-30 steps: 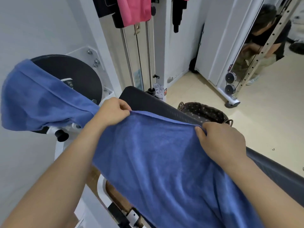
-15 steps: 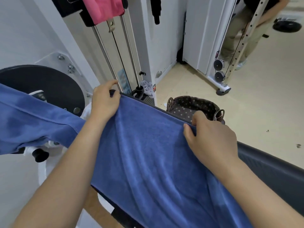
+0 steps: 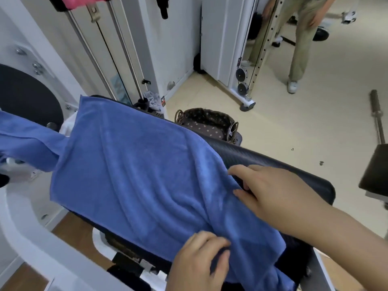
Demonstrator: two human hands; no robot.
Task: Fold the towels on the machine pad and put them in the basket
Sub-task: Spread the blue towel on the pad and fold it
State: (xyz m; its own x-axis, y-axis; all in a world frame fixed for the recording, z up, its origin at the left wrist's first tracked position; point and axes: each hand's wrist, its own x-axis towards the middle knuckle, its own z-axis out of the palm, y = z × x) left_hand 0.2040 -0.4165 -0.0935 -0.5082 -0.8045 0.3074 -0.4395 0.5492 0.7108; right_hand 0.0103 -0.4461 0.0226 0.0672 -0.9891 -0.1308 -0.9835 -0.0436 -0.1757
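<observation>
A blue towel (image 3: 138, 175) is lying spread over the black machine pad (image 3: 279, 164), covering most of its length and draping over the near edge. The far right stretch of the pad is showing bare.

The right hand (image 3: 270, 192) is resting at the towel's right border, fingers loosely curled with the fingertips touching the cloth where it meets the bare pad; whether it is actually pinching the edge cannot be told. The left hand (image 3: 199, 261) is sitting low at the near edge, fingers curled in and gripping a fold of the towel between thumb and fingers.

A second blue towel (image 3: 27, 141) is hanging to the left, off the pad, in front of a black round disc (image 3: 25, 97) on the white machine frame (image 3: 31, 238). Its right end is passing under the spread towel's left edge.

The basket (image 3: 210, 124), dark with a dotted lining and woven handles, is standing on the floor just beyond the pad, partly hidden behind its far edge. Nothing can be seen lying inside it.

Further back, metal guide rods (image 3: 117, 49) are rising beside the wall, a grey crumpled cloth (image 3: 153, 100) is lying at their base, and a barbell bar (image 3: 378, 116) is lying on the floor at the right. A person in beige trousers (image 3: 302, 38) is standing near a white pulley rack (image 3: 247, 76).
</observation>
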